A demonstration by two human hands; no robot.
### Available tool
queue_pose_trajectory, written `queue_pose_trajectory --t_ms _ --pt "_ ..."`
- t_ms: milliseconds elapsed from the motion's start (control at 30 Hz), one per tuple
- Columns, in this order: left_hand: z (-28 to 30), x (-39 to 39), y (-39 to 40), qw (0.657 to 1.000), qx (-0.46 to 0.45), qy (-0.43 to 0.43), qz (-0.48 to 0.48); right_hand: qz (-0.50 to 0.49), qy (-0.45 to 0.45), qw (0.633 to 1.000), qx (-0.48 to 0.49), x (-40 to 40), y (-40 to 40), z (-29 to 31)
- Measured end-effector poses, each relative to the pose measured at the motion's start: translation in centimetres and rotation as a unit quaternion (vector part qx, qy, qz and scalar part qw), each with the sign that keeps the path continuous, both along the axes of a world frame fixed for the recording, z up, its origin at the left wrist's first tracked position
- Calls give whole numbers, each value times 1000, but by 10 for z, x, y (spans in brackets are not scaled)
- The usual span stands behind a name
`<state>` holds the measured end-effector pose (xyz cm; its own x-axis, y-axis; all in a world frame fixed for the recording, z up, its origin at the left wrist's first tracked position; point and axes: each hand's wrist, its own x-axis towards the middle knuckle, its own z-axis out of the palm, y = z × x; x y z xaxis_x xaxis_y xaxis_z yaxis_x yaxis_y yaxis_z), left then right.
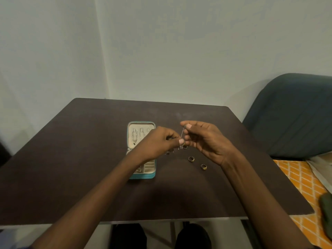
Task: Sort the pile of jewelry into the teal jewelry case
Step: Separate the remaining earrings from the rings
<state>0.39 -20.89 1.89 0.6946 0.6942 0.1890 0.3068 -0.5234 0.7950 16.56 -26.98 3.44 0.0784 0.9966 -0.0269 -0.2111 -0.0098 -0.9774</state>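
Our right hand [204, 139] pinches the top end of a thin chain [182, 132] between thumb and forefinger, and our left hand [158, 141] pinches the same chain lower down, so the piece hangs stretched between the two hands, lifted just above the worktop [71, 159]. Something small dangles at the bottom end of the chain, too fine for us to make out.

Right under our hands lies what is left of the pile: a small ring [184, 146] and a few tiny bits near our left fingertips, too small to name. Nearer to us, well clear of the hands, two more rings sit apart on the dark surface, one ring [191, 158] closer to the middle and a second ring [203, 166] further right.

The teal jewelry case [142, 174] lies open just left of the pile, partly hidden by our left wrist. Its raised lid panel [142, 135] already carries a few chains or long pieces hung in a row. In the lower tray we see ring rolls and a compartment with something pale in it, though we cannot tell what.

We judge the sorting to be partly done: several long pieces are stowed, the chain in our hands is the one being dealt with, and at least three rings and some small items are left to go in.
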Motion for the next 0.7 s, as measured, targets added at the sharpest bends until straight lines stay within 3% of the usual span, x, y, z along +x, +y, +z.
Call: queue_pose_trajectory --t_ms 200,367,467,700 --pt "-1 1 -5 982 -175 -68 -25 -43 -93 994 28 -3 2 -1" --pt "1 4 -6 913 -358 -194 3 -132 -257 957 40 -3 -3 -10" --pt "4 9 -5 896 -377 -233 38 -165 -280 942 85 -5 -7 -10" --pt "1 14 -3 897 -353 -255 76 -165 -381 900 131 -8 -6 -14"
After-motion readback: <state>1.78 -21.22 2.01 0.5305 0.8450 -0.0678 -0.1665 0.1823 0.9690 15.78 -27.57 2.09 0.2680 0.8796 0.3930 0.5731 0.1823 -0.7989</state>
